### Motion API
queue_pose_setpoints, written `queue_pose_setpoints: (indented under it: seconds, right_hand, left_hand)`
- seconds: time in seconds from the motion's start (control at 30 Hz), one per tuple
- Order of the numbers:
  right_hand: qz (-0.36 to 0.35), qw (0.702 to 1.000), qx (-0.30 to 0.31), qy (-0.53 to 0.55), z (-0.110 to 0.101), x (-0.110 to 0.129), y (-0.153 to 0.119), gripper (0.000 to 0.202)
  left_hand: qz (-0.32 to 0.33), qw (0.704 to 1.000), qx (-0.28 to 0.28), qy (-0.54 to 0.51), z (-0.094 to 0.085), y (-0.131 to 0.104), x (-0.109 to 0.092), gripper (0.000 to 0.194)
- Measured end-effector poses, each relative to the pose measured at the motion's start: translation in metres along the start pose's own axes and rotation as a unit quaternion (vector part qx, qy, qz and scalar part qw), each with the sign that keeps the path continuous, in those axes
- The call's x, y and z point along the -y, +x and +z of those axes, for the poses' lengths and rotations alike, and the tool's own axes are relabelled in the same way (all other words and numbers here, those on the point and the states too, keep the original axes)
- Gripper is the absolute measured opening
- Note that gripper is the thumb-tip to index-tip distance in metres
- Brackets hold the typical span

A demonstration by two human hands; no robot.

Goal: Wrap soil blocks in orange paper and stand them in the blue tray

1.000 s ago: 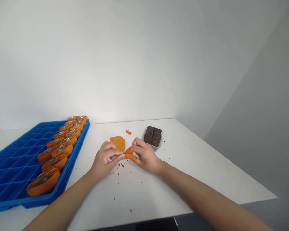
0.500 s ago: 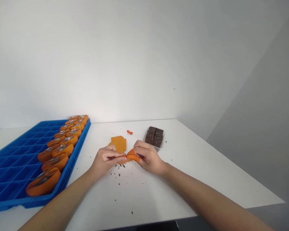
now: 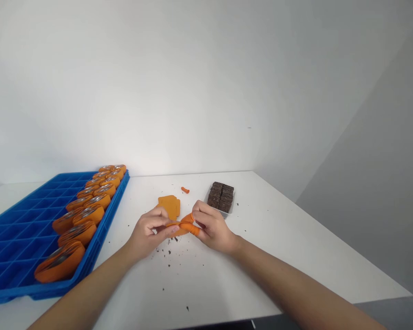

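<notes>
My left hand [image 3: 153, 231] pinches one end of a thin orange piece [image 3: 179, 231] between thumb and fingers. Facing it, my right hand [image 3: 211, 227] is closed on the other end. A ribbed bright orange sleeve, like a rubber finger cot [image 3: 192, 228], covers the right thumb; orange also shows at the right forefinger. Fingers hide much of the held piece, so its full shape cannot be made out. Just behind my left hand lies a stack of flat yellow-orange pieces [image 3: 170, 206]. Dark crumbs [image 3: 170, 252] are scattered on the table below.
A blue compartment tray [image 3: 24, 247] stands at the left, with folded orange pieces holding something shiny [image 3: 79, 233] along its right side. Dark brown blocks [image 3: 220, 196] fill a clear container behind my right hand. A small orange rubber piece [image 3: 185, 189] lies farther back on the white table [image 3: 278, 238].
My left fingers have shifted slightly along the orange piece, and more of the ribbed sleeve on the right thumb shows. Both hands stay together in nearly the same place.
</notes>
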State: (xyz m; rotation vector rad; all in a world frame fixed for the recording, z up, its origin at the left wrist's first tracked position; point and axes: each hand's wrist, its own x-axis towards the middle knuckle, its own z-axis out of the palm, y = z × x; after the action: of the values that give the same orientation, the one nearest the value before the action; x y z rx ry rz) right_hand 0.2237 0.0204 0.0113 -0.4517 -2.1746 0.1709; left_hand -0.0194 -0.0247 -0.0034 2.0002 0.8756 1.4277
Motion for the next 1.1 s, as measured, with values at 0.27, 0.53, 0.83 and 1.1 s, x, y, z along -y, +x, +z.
queue_pose_setpoints:
  seconds: [0.27, 0.53, 0.83, 1.1]
  right_hand:
    - [0.020, 0.999, 0.007, 0.029, 0.001, -0.004, -0.002, 0.034]
    - [0.031, 0.997, 0.021, 0.065, -0.003, 0.003, 0.002, 0.034]
    - [0.074, 0.992, 0.015, 0.099, -0.004, 0.007, 0.003, 0.026]
    - [0.074, 0.991, 0.044, 0.099, -0.010, 0.017, 0.004, 0.030]
  left_hand:
    - [0.011, 1.000, 0.006, 0.012, 0.000, -0.001, 0.002, 0.034]
    - [0.015, 0.999, -0.017, 0.027, 0.002, -0.001, -0.002, 0.028]
    - [0.052, 0.997, -0.034, 0.045, 0.002, 0.002, -0.002, 0.031]
    - [0.032, 0.996, 0.037, 0.070, -0.002, 0.002, -0.002, 0.030]
